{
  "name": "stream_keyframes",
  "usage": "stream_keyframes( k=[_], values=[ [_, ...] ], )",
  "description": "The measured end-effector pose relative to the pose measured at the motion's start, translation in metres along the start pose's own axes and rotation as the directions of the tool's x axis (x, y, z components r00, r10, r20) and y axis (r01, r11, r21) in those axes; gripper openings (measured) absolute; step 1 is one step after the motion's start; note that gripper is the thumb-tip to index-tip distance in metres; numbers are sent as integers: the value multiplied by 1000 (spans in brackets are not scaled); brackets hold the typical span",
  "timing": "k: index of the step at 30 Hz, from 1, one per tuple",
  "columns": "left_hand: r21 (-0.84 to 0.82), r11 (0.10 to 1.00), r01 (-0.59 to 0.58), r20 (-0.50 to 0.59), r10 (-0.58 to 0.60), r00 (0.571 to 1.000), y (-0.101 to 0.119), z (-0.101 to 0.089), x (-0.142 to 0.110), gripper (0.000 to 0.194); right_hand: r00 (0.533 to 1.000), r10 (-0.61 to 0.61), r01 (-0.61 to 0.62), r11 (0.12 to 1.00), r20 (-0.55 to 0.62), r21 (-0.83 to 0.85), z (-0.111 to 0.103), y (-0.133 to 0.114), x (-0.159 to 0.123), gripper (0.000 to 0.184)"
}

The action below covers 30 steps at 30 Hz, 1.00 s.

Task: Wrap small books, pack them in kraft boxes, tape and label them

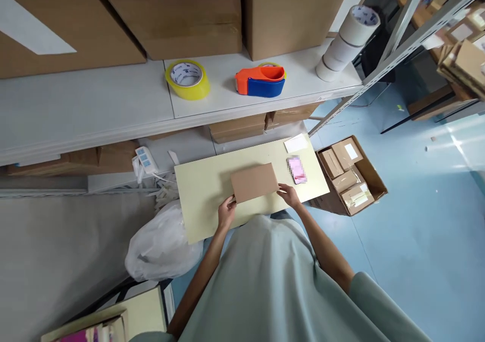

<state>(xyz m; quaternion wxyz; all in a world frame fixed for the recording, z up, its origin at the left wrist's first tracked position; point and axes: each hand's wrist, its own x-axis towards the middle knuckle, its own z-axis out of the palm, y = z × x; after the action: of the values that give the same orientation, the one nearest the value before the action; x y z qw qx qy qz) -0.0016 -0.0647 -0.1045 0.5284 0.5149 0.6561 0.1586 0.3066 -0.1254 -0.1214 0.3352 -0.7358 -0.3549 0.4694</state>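
Observation:
A plain brown cardboard box (254,182) is held level over the pale yellow board (200,180) in front of me. My left hand (227,211) grips its near left corner, fingers closed round the edge. At the right end, my right hand (289,195) pinches the near corner between thumb and fingers. To the right of the box, a pink item with a blurred surface (296,169) lies on the board. Behind that item is a white paper slip (296,143). Whether the box touches the board underneath is hard to make out.
On the shelf (125,99) are a yellow tape roll (188,80), an orange and blue tape dispenser (260,82) and stacked white rolls (347,43). An open carton (350,175) of small boxes stands right on the floor. A white plastic bag (161,246) sits left, below a power strip (146,160).

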Motion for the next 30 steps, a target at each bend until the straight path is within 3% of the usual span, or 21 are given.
stream_keyframes(
  k=[4,8,11,15,18,22,26,30],
  values=[
    [-5,996,85,-224,-84,971,10,3,-2,50,1000,-26,26,1000,7,-17,-40,4,26,36],
    [94,995,-17,-410,54,910,50,17,10,44,997,-48,46,998,-52,-44,-97,3,64,39],
    [99,989,-111,-383,141,913,96,51,27,41,987,-77,69,996,-143,-62,-136,6,98,42],
    [62,980,-190,-228,199,953,153,129,60,39,964,-85,50,988,-251,-145,-170,15,150,44],
    [6,983,-184,-130,183,975,180,196,99,39,964,-56,-2,976,-261,-217,-182,24,189,49],
    [-20,999,-44,-98,42,994,190,268,160,44,963,-82,3,956,-258,-293,-180,32,225,49],
    [11,1000,-17,-118,18,993,181,302,200,49,957,-83,-20,937,-279,-348,-170,31,234,41],
    [-6,996,-91,-129,89,988,170,309,207,51,958,-68,-49,919,-280,-391,-164,20,226,37]
  ],
)
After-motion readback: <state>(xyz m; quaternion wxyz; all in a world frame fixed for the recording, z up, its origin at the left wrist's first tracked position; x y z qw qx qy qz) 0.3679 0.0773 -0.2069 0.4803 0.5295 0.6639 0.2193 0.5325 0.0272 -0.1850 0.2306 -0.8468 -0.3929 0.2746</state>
